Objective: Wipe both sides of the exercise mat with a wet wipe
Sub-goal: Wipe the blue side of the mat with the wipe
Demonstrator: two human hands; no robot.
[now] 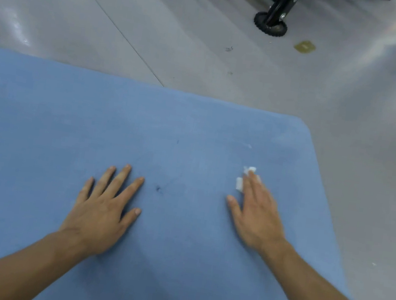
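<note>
A blue exercise mat [68,117] lies flat on the floor and fills the lower left of the view; its far right corner is rounded. My left hand [103,209] rests palm-down on the mat with fingers spread and straight. My right hand [256,211] lies flat on the mat further right, its straight fingers pressing a small white wet wipe [244,178] onto the surface. Only bits of the wipe show past the fingertips. A small dark mark [158,188] sits on the mat between my hands.
Grey glossy floor [207,48] surrounds the mat at the back and right. A black metal stand foot [270,26] stands at the top centre, with a yellowish tape patch [304,47] beside it.
</note>
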